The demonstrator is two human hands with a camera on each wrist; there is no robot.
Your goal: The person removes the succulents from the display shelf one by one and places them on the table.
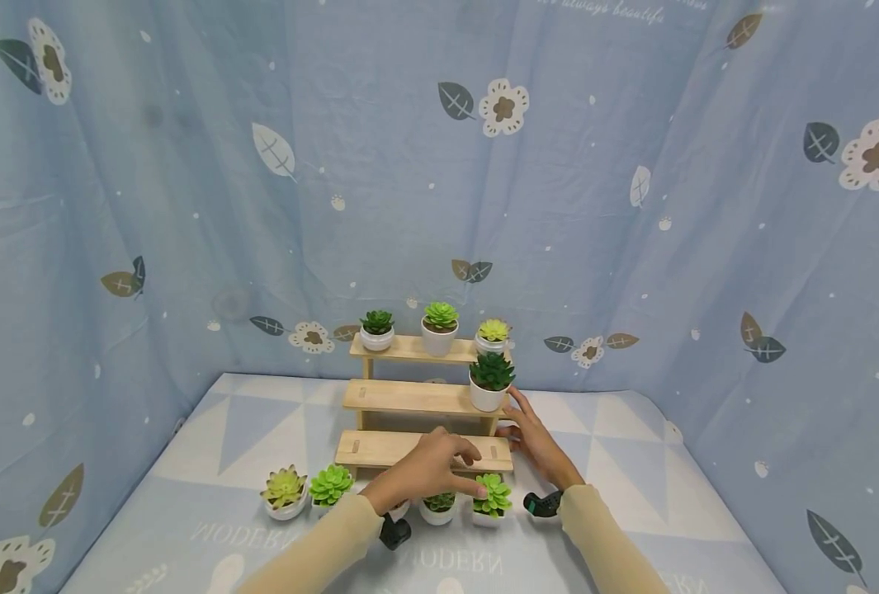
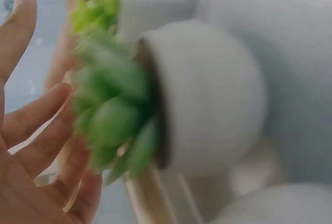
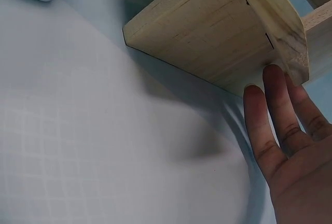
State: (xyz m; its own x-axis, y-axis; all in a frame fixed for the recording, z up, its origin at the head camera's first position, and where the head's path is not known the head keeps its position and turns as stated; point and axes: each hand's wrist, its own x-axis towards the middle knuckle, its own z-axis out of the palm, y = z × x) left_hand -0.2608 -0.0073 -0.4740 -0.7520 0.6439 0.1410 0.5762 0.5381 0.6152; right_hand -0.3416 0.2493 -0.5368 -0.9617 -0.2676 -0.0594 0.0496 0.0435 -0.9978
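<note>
A three-tier wooden plant stand [image 1: 402, 398] stands at the back of the table. My left hand [image 1: 427, 469] hovers over its front step, thumb and fingers apart and holding nothing. Below the thumb is a bright green potted succulent [image 1: 493, 495]. In the left wrist view, a blurred green succulent in a white pot [image 2: 207, 94] is close to the fingers. My right hand [image 1: 534, 437] is at the stand's right end, fingers extended. In the right wrist view its fingertips [image 3: 275, 73] are at the wooden side panel, seemingly touching it. A dark green succulent [image 1: 489, 381] sits at the middle step's right end.
Three small potted succulents, one dark green [image 1: 377, 330], one bright green [image 1: 440, 328] and one yellow-green [image 1: 492, 337], line the top step. Along the front, a red-tipped succulent [image 1: 285, 492] and a light green one [image 1: 331, 487] stand left of my left arm. A blue patterned curtain [image 1: 380, 165] surrounds the table.
</note>
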